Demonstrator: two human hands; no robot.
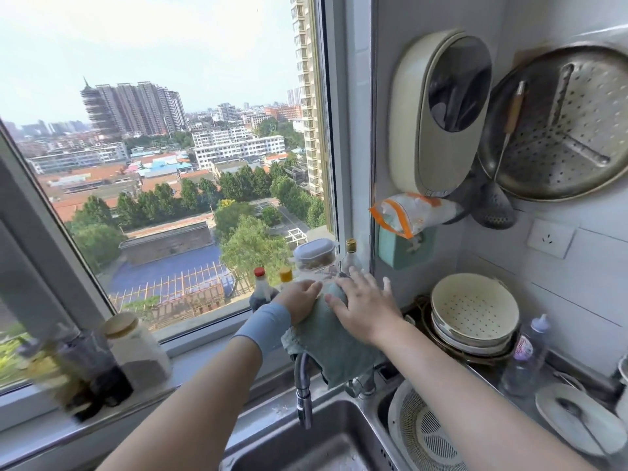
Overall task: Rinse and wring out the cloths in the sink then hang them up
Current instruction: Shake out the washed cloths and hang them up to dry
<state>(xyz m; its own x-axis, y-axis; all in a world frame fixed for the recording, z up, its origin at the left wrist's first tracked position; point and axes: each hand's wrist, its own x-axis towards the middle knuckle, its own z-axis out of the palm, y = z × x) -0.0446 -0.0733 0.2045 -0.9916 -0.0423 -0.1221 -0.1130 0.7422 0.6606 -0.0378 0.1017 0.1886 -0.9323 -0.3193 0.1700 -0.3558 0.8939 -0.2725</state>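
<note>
A grey-green cloth [331,348] hangs draped over the arch of the tap, its lower edge dangling beside the spout [303,399]. My left hand [300,300], with a blue wrist band, lies flat on the cloth's upper left part. My right hand [365,305] lies flat on its upper right part, fingers spread. Both hands press the cloth down over the tap. The steel sink [292,450] lies below; no other cloth shows in it.
Sauce bottles [261,290] and a lidded box [314,254] stand on the sill just behind the hands. Stacked colanders [475,311] sit to the right, a white strainer [424,433] in the right basin. Jars [136,348] stand on the left sill.
</note>
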